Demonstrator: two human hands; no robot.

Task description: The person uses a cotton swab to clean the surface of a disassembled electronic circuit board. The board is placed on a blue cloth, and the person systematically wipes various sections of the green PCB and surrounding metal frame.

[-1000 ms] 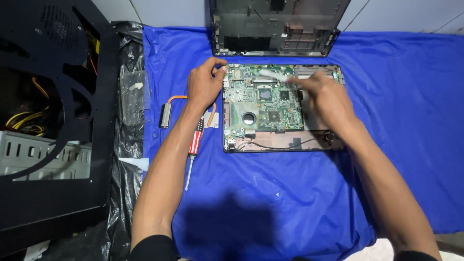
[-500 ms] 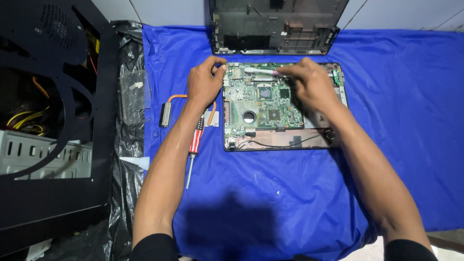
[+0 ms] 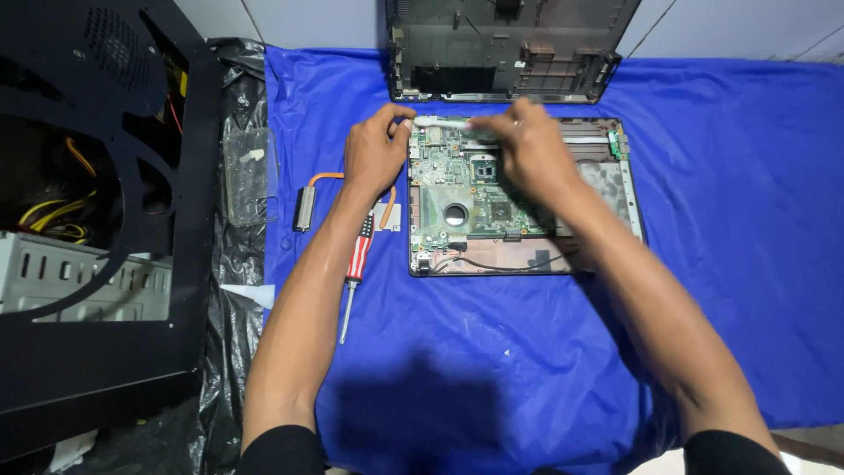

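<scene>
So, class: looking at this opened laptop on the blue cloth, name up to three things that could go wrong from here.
1. Both bare hands, left hand and right hand, rest on the exposed green motherboard; static or pressure might damage components.
2. The thin black cable along the board's lower edge could snag if the board shifts.
3. The striped screwdriver lies against the left forearm; a nudge could roll it.

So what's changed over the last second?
The right hand moved left along the top edge of the green circuit board, toward the left hand; both now pinch a white tube there. Left hand, screwdriver and laptop base stayed put.
</scene>
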